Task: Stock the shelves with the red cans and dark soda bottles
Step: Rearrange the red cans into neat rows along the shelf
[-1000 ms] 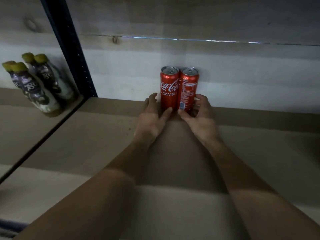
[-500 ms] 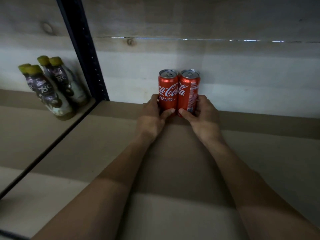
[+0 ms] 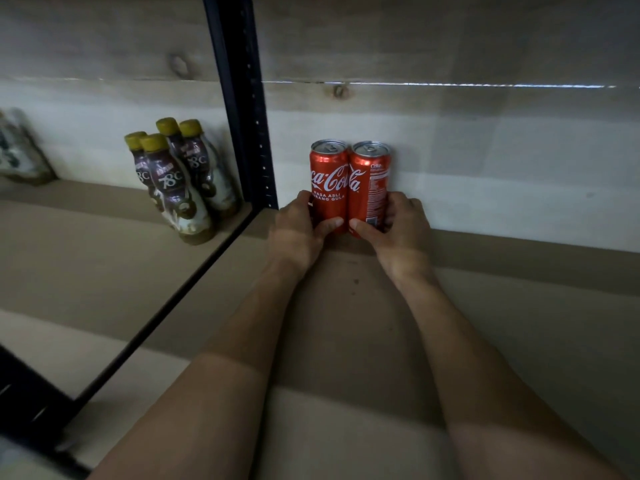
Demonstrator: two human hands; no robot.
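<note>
Two red cans stand upright and touching at the back of the shelf board (image 3: 485,323), against the pale wooden wall. My left hand (image 3: 298,226) grips the base of the left red can (image 3: 329,181), thumb across its front. My right hand (image 3: 398,226) grips the base of the right red can (image 3: 369,181) the same way. Both forearms reach in over the shelf from the bottom of the view.
A black slotted upright post (image 3: 247,116) divides this bay from the one to the left. Several dark bottles with yellow caps (image 3: 176,181) stand there near the post. A blurred package (image 3: 17,150) sits at the far left edge.
My hands closed round the bases of the two cans, from fingers spread beside them. The cans now sit nearer the post in view, and the camera turned left.
</note>
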